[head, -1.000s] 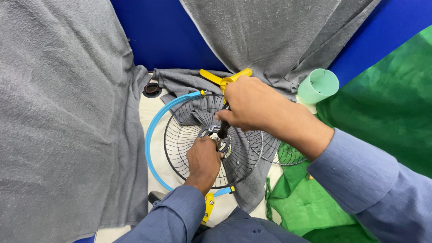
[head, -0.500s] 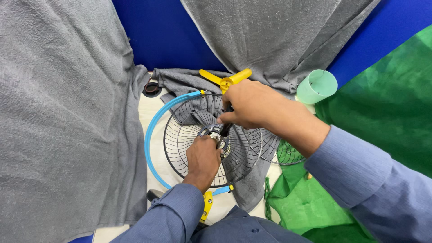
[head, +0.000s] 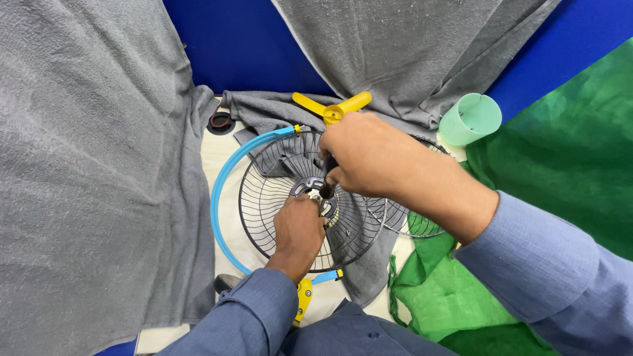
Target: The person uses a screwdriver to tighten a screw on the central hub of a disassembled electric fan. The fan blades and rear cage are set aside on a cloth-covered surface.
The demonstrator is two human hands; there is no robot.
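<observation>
While gripped, screwdriver (head: 328, 173) points down at grille (head: 277, 191).

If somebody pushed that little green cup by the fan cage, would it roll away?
Probably yes. The green cup lies on its side, mouth showing, so a nudge would likely roll it, curving, since it looks tapered. It looks like thin plastic, so probably light and easy to knock. The rumpled green cloth beside it might stop it soon.

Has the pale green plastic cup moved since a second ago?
No. The pale green plastic cup sits at the same spot where the green cloth meets the grey towel.
</observation>
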